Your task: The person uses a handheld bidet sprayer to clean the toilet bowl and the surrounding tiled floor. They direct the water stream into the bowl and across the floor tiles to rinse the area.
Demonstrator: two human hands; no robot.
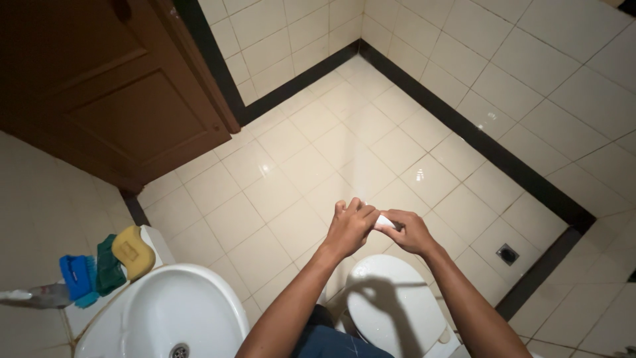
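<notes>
Here, going from the left, a blue brush (76, 277), a green cloth (107, 265) and a yellow sponge (133, 251) are lying on the ledge beside the white sink (165, 311). Toward the middle, the left hand (349, 229) is curling its fingers around a small white object (385, 222), too small to identify. The right hand (411, 232) is pinching the same object from the other side, so both hands are meeting just above the closed white toilet lid (394, 305). Further right, a floor drain (508, 254) is sitting in the pale tiles.
</notes>
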